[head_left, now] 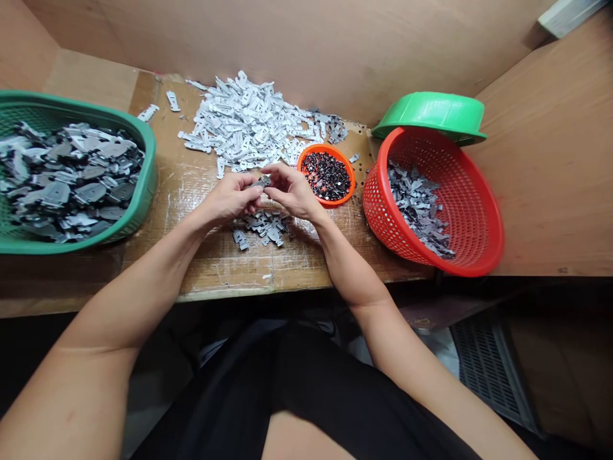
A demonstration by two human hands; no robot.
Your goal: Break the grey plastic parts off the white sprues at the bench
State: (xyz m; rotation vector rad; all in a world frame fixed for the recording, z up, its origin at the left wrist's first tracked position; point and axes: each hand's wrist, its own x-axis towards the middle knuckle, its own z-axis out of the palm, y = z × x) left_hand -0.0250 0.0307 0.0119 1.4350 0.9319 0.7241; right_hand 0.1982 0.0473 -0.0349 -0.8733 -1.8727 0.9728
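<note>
My left hand (232,197) and my right hand (292,190) meet above the middle of the wooden bench, fingers pinched together on a small grey metal part (261,183) held between them. Just below the hands lies a small heap of grey metal pieces (264,227). Behind the hands spreads a large pile of light silver flat parts (249,124). A small orange bowl (309,158) of tiny dark pieces sits right beside my right hand.
A green basket (143,137) of grey metal plates stands at the left. A red mesh basket (474,217) with grey parts leans at the right, a green basket (431,112) upturned behind it. Wooden walls close the back and right; the bench edge (230,291) runs near my lap.
</note>
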